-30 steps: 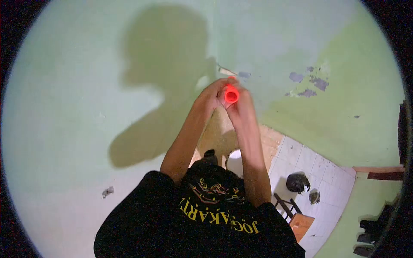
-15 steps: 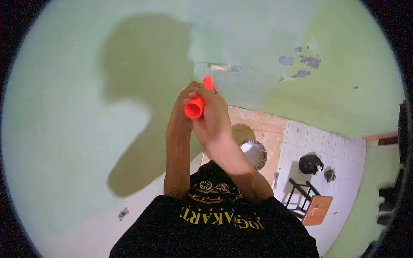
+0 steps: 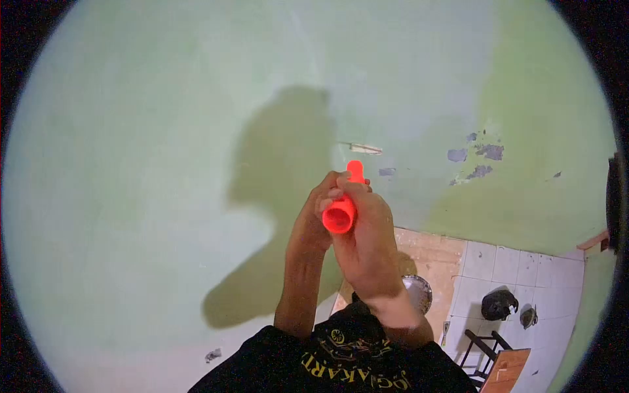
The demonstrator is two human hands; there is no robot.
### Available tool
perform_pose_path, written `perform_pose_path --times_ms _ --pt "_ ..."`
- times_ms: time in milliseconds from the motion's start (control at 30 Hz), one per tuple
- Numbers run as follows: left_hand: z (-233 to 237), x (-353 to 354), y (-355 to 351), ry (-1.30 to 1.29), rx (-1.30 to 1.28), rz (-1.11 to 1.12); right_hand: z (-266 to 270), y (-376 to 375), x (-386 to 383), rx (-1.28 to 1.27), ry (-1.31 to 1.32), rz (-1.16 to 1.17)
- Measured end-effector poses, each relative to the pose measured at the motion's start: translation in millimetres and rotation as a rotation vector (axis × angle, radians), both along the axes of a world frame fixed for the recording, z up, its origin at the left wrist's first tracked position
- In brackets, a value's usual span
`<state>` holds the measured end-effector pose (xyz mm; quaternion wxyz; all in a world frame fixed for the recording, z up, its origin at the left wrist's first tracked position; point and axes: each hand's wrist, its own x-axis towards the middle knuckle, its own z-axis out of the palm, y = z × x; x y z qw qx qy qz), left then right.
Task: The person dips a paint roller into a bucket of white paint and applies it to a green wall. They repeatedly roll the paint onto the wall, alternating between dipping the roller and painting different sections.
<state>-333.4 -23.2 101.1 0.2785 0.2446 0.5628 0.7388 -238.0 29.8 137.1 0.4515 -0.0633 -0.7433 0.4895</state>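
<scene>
Both of my hands are raised in front of the wall, wrapped close together round a bright orange-red hollow tube [image 3: 339,217], which looks like a plastic handle. Its round open end faces me, and a rounded orange-red part shows beyond my fingers; whatever it joins at the far side is hidden. My left hand [image 3: 321,204] grips from the left, partly covered. On the right, closer to the camera, my right hand [image 3: 371,229] has its fingers closed round the same tube. Just above lies a pale chipped strip [image 3: 365,149] in the green wall [image 3: 164,131].
Grey peeled patches [image 3: 480,152] mark the wall at right. Below stand a round metal basin [image 3: 419,294] on tan flooring, a black bag-like bundle [image 3: 499,305], a small dark object [image 3: 529,318] and a stool with a wooden seat [image 3: 506,371] on white tiles.
The view has tilted, so wall, floor and hands appear lower and farther right. My hands keep their grip on the tube and have shifted slightly right against the wall; my shadow moved right too.
</scene>
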Motion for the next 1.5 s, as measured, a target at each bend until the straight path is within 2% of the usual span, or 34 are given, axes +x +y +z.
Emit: perform_pose_path --times_ms 100,233,300,333,367,433,467,500,533,567,600,667,833,900,967,1033,1100,1133,1167,1233,1267,1333,1367,1400,1433,1467,1500 --pt "-7.3 -0.9 -0.7 -0.236 0.21 -0.076 -9.0 2.6 -4.7 0.093 0.003 0.005" --pt "-7.1 -8.8 0.7 -0.382 0.129 0.098 -24.0 16.9 -22.6 0.123 -0.01 0.032" --pt "17.5 -6.8 -0.3 0.568 0.033 -0.02 19.2 17.6 0.1 0.186 -0.021 0.115" --pt "36.0 16.3 -7.5 0.239 0.074 0.029 38.2 2.5 9.6 0.134 0.049 0.054" --pt "41.2 30.0 -15.7 0.214 0.057 0.038 35.1 -9.6 9.8 0.117 0.024 0.066" --pt "50.9 38.4 -20.0 -0.363 0.519 -0.055 34.4 -17.8 7.7 -0.047 0.047 0.146" --pt "23.6 22.5 -21.2 0.05 0.279 0.028 27.2 -13.9 3.2 -0.045 0.044 0.145" --pt "-3.5 2.1 -20.3 0.046 0.285 0.031 14.4 -6.3 -6.5 0.064 0.037 0.115" --pt "-28.6 -18.3 -20.2 -0.062 0.374 -0.063 5.3 -3.2 -9.5 0.171 0.027 0.091" --pt "-41.5 -24.6 -23.2 -0.171 0.462 -0.154 0.2 -6.5 -2.1 0.17 0.017 0.101" --pt "-26.6 -5.6 -29.8 -0.172 0.464 -0.151 -3.9 -9.4 5.4 0.181 -0.027 0.109" --pt "25.4 33.3 -31.5 -0.001 0.217 0.026 1.8 -1.4 1.9 0.213 -0.044 0.081" --pt "31.3 26.0 -28.1 -0.049 0.253 -0.053 24.2 -14.3 20.8 0.053 -0.03 0.115" --pt "33.0 17.8 -25.4 -0.067 0.246 -0.088 18.4 -8.5 8.6 0.119 0.016 0.088" --pt "30.5 4.7 -21.5 0.653 -0.116 0.062 20.1 -3.8 2.4 0.172 0.045 0.06" --pt "35.0 5.8 -24.2 0.631 -0.069 0.024 40.8 -6.1 8.8 0.14 0.088 0.075" --pt "50.7 14.4 -22.1 0.998 0.035 0.178 57.5 -16.2 14.9 0.074 0.077 0.069" --pt "77.8 38.6 -31.3 1.0 -0.103 0.153 59.0 -18.3 18.8 0.021 0.074 0.073" --pt "68.9 46.5 -34.2 0.99 -0.107 0.131 57.7 -19.3 22.8 -0.036 0.066 0.077" --pt "42.4 51.9 -34.0 0.416 0.172 0.0 43.6 -22.7 35.3 -0.327 0.023 0.234" --pt "31.5 54.5 -35.0 0.126 0.297 -0.064 33.2 -26.6 45.2 -0.647 0.005 0.403" --pt "16.8 59.9 -49.0 -0.067 0.11 -0.302 11.8 -25.8 71.7 -1.335 -0.051 0.694" --pt "-2.7 59.8 -50.5 -0.239 -0.024 -0.384 -4.1 -22.9 85.6 -1.5 -0.111 0.738" --pt "-28.3 59.5 -52.0 -0.412 -0.16 -0.463 -21.7 -20.5 101.2 -1.531 -0.217 0.728" --pt "-59.8 67.4 -53.1 -0.474 -0.269 -0.516 -48.1 -20.2 118.0 -1.34 -0.375 0.646" --pt "-83.2 84.4 -51.0 -0.533 -0.377 -0.566 -82.0 -18.8 138.7 -1.142 -0.527 0.565" --pt "-90.7 106.7 -45.8 -0.557 -0.386 -0.547 -119.0 -19.3 162.0 -0.726 -0.649 0.424"
